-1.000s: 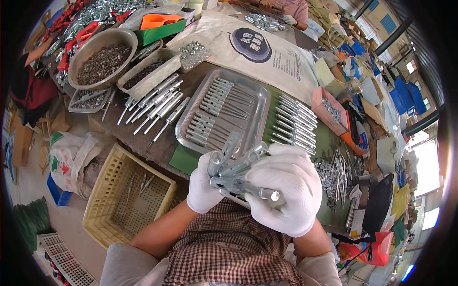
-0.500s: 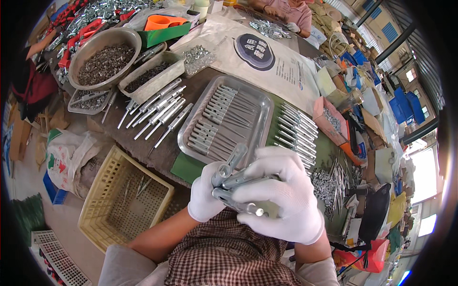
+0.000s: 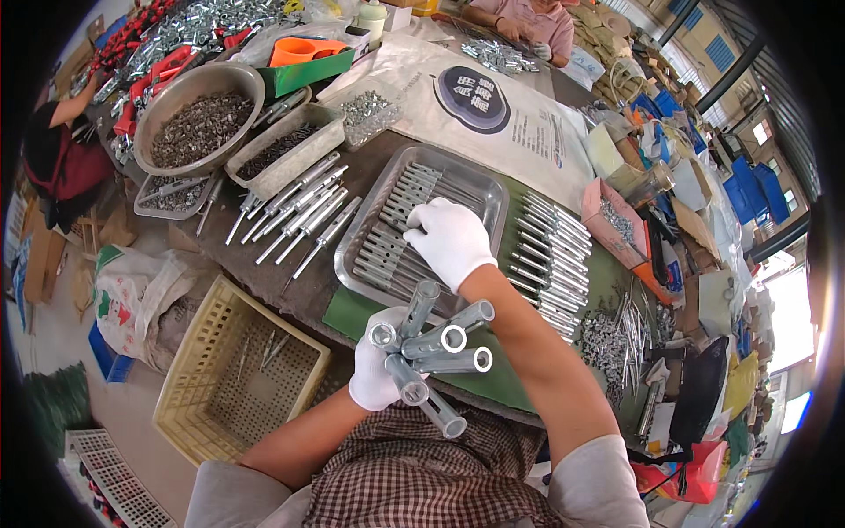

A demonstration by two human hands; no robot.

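Observation:
My left hand (image 3: pixel 374 374), in a white knitted glove, is closed around a bunch of several shiny metal tubes (image 3: pixel 440 341); their round open ends point up and fan outward. Over a metal tray (image 3: pixel 348 280) is my right hand (image 3: pixel 451 242), gloved alike. Its fingers are curled together at the rods; what is between the fingertips is hidden. The tray holds two rows of thin metal rods with flat, drilled heads (image 3: pixel 385 253). Part of these rows lies under my right hand.
Finished-looking metal rods (image 3: pixel 554 255) line the green mat right of the tray; more tube-handled rods (image 3: pixel 299 211) lie left. Behind stand a bowl of small parts (image 3: pixel 180 167) and a plastic tub (image 3: pixel 264 180). A yellow crate (image 3: pixel 189 361) sits lower left. A co-worker (image 3: pixel 532 22) sits across.
My right hand has left the tubes and moved up and forward to the rods in the tray. The tubes in my left hand have spread apart, their open ends now showing.

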